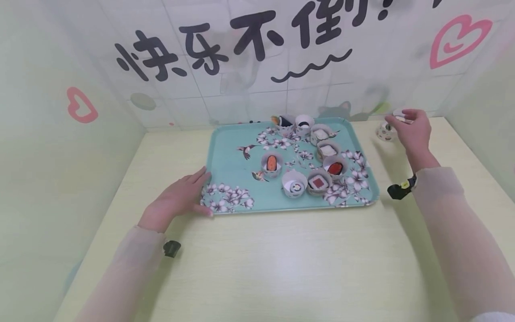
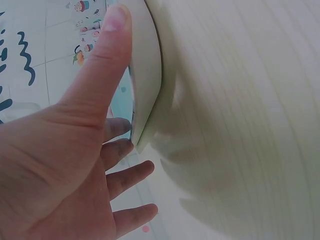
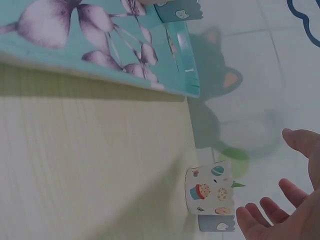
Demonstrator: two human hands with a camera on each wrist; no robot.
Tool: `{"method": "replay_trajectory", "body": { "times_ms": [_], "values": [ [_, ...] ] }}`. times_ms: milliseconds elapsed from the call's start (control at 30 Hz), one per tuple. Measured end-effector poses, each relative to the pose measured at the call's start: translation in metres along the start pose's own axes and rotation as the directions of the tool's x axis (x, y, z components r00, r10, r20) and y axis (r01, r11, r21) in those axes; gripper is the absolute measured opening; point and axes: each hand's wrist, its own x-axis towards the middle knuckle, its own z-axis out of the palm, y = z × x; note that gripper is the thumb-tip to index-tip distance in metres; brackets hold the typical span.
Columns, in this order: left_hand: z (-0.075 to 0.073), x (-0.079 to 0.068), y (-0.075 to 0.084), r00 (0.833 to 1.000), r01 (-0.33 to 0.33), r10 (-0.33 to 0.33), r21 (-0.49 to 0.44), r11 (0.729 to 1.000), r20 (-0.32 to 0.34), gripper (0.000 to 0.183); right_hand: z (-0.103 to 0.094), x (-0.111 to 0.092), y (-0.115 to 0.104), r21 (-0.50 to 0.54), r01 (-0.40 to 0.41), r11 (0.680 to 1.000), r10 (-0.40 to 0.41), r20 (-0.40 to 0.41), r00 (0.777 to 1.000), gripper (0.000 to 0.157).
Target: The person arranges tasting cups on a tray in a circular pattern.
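Observation:
My left hand [image 1: 180,195] rests against the left end of a turquoise flowered tray [image 1: 227,150]; the left wrist view shows its thumb [image 2: 107,55] along the rim and its fingers spread. On the tray stand several paper cups holding sushi-like pieces, among them an orange piece [image 1: 271,163], a red piece [image 1: 335,168] and a white roll [image 1: 297,187]. At the back right, my right hand [image 1: 414,129] hovers beside a cupcake-printed paper cup [image 3: 210,192], its fingers spread and apart from it. A grey-blue cup [image 3: 217,223] stands close by that one.
The pale wooden table [image 1: 289,264] extends in front of the tray. Behind stands a white tiled wall [image 1: 249,105] with black lettering and a pink heart [image 1: 458,40]. Green-tinted side walls [image 1: 52,156] close in the left and right.

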Motion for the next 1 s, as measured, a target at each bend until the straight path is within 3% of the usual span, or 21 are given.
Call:
{"method": "replay_trajectory", "body": {
  "times_ms": [367, 667, 1000],
  "values": [
    [0.000, -0.001, 0.000, 1.000, 0.007, -0.007, -0.003, 1.000, 0.002, 0.116, 0.000, 0.016, 0.014, -0.082, -0.110, 0.991, 0.114, 0.041, 0.993, 0.097],
    [0.000, 0.000, 0.001, 1.000, 0.006, -0.006, -0.003, 1.000, -0.004, 0.116, 0.004, 0.028, 0.023, -0.140, -0.061, 0.988, 0.077, 0.110, 0.991, 0.090],
    [-0.002, 0.000, 0.001, 1.000, 0.005, -0.005, 0.000, 1.000, 0.003, 0.116, 0.012, 0.031, 0.023, -0.212, 0.002, 0.977, 0.022, 0.115, 0.993, 0.080]
  ]
}}
